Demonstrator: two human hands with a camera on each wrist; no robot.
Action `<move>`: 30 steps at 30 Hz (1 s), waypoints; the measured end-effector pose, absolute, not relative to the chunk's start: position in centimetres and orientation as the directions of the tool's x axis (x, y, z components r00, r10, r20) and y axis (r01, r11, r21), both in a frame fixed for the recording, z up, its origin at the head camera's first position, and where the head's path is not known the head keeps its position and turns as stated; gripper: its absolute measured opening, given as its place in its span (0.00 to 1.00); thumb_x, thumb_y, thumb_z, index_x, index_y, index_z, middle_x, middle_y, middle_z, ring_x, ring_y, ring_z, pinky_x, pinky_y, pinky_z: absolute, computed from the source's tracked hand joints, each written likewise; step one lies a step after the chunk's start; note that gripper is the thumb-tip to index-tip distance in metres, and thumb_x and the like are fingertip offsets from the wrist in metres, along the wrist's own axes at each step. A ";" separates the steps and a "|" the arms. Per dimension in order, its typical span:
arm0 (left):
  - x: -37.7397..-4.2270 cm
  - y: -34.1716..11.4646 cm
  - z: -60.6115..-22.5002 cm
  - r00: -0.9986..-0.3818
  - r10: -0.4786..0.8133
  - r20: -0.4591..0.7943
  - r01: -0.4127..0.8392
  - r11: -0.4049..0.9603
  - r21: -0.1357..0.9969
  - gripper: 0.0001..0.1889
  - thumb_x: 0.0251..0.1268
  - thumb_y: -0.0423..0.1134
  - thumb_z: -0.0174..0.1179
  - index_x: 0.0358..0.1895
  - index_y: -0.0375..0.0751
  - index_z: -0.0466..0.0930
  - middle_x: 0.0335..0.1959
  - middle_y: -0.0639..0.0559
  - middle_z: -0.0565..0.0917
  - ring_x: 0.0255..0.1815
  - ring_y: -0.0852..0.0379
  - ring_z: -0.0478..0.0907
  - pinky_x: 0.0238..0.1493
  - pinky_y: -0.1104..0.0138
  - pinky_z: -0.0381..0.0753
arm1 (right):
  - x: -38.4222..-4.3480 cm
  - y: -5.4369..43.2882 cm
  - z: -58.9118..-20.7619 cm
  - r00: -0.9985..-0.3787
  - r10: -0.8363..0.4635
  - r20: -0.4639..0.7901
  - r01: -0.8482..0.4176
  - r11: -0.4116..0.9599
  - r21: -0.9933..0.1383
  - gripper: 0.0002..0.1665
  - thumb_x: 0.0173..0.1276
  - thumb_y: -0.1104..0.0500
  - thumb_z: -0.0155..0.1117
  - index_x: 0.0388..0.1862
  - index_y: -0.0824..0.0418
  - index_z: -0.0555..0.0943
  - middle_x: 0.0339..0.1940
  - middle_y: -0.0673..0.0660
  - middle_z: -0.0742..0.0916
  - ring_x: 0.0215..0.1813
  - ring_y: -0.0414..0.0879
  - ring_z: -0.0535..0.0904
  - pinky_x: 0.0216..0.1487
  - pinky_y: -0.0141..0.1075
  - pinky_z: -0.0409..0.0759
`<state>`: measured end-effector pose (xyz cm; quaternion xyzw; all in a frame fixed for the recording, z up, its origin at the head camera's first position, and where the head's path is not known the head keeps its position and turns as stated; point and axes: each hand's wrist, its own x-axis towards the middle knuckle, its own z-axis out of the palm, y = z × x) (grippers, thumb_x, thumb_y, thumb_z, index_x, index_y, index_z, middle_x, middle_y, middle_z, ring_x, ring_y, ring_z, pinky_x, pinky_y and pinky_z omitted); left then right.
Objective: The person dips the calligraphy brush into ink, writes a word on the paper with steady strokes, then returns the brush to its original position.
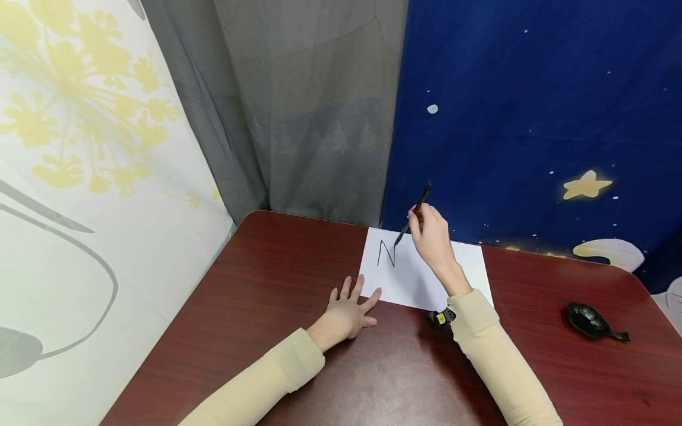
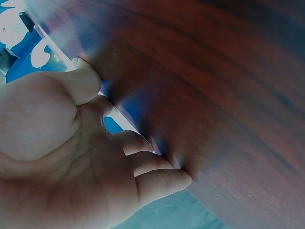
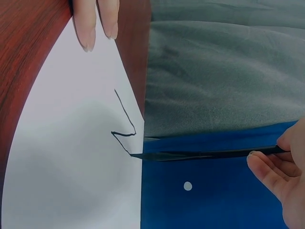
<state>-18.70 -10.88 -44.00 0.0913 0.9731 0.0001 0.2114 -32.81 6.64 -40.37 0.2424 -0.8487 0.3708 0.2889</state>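
My right hand (image 1: 433, 239) pinches a dark brush (image 1: 406, 228) between thumb and fingers, high on its handle. In the right wrist view the brush's pointed tip (image 3: 136, 155) meets the end of a black line on the white paper (image 3: 62, 129). That line forms an N-like zigzag (image 1: 386, 254) near the sheet's upper left. My left hand (image 1: 346, 316) lies spread on the table, its fingertips (image 3: 86, 40) resting on the paper's lower left edge. From the left wrist, the palm (image 2: 57, 143) shows with the fingers stretched out over the wood.
A small black dish with a short handle (image 1: 588, 321) sits on the reddish-brown table (image 1: 277, 266) at the right. Behind the table's far edge hang a grey curtain (image 1: 319, 118) and a blue starry one (image 1: 506, 118). A white floral cloth (image 1: 106, 236) hangs along the left.
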 end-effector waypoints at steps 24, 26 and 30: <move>-18.9 -10.6 -44.5 -0.896 0.167 -0.412 0.169 0.985 0.032 0.34 0.78 0.61 0.42 0.82 0.71 0.43 0.84 0.50 0.38 0.83 0.47 0.36 0.77 0.51 0.49 | -32.8 7.4 -39.8 -0.693 -0.152 0.705 -0.631 0.601 -0.490 0.10 0.79 0.63 0.56 0.43 0.71 0.78 0.36 0.66 0.82 0.36 0.57 0.80 0.36 0.45 0.80; -18.9 -10.7 -44.6 -0.895 0.163 -0.416 0.169 0.985 0.023 0.34 0.78 0.61 0.41 0.82 0.71 0.42 0.84 0.50 0.37 0.83 0.47 0.36 0.77 0.51 0.48 | -32.7 7.4 -39.7 -0.692 -0.152 0.706 -0.632 0.600 -0.490 0.10 0.79 0.63 0.56 0.43 0.71 0.78 0.36 0.66 0.82 0.36 0.56 0.80 0.36 0.45 0.80; -18.8 -10.7 -44.6 -0.897 0.162 -0.411 0.169 0.985 0.019 0.34 0.78 0.61 0.42 0.82 0.71 0.42 0.84 0.50 0.38 0.83 0.47 0.36 0.77 0.51 0.49 | -32.7 7.6 -39.7 -0.690 -0.152 0.708 -0.633 0.602 -0.487 0.10 0.79 0.63 0.56 0.43 0.71 0.79 0.36 0.65 0.83 0.36 0.56 0.81 0.37 0.45 0.80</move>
